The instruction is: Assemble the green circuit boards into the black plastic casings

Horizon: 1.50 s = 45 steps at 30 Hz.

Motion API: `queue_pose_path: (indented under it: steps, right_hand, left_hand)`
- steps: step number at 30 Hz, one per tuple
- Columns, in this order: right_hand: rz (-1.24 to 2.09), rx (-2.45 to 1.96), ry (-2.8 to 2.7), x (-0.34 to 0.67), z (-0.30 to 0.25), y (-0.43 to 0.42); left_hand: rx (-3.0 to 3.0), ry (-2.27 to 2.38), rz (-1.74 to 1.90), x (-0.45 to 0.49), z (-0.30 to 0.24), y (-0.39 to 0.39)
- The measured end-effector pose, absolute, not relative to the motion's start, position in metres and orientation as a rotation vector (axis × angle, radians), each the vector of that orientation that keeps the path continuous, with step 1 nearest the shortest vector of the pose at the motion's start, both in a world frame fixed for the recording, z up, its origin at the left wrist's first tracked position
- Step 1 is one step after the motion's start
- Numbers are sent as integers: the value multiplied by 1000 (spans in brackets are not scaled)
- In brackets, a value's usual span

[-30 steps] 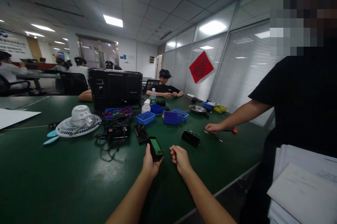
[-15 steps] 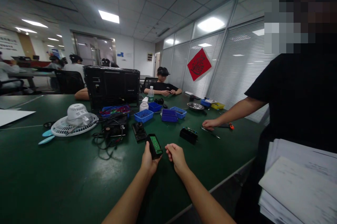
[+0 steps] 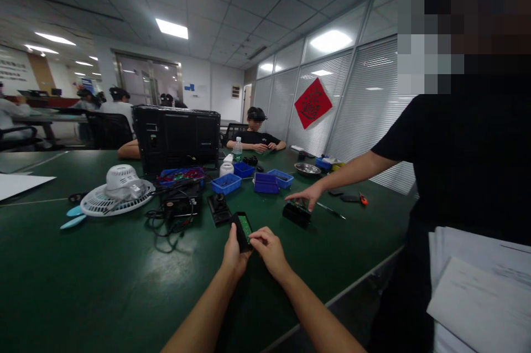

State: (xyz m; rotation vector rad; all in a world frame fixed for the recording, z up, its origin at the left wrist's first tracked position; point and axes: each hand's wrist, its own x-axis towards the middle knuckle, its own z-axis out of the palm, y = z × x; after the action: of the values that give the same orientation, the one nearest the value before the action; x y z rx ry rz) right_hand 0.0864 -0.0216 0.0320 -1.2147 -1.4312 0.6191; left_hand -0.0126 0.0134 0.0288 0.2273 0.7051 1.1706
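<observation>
A black plastic housing with a green circuit board (image 3: pixel 244 227) inside is tilted up over the table. Wrapped round its lower left side is my left hand (image 3: pixel 234 253), closed on it. My right hand (image 3: pixel 269 247) is at the housing's lower right edge, its thumb and fingers pinched together by the board. Whatever those fingertips hold, if anything, is too small to make out. To the right, a second black housing (image 3: pixel 297 213) with electronics on top stands on the table, and a co-worker's hand (image 3: pixel 307 197) reaches over it.
Ahead on the green table (image 3: pixel 124 281) lie a black bracket-like part (image 3: pixel 219 208), cables (image 3: pixel 166 228), a white fan (image 3: pixel 120 190) and blue bins (image 3: pixel 226 183). A large black casing (image 3: pixel 178 134) stands behind. A pen-like tool (image 3: pixel 331 210) lies right, near the standing co-worker.
My right hand has moved left onto the edge of the housing. The co-worker's hand has moved left from the pen-like tool to the second housing.
</observation>
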Motion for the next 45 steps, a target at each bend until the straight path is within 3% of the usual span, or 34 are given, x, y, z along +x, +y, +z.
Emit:
queue_pose_path:
  steps: [45]
  right_hand:
    - [343, -1088, -1493, 86, 39, -26]
  left_hand:
    - [469, 604, 1164, -14, 26, 11]
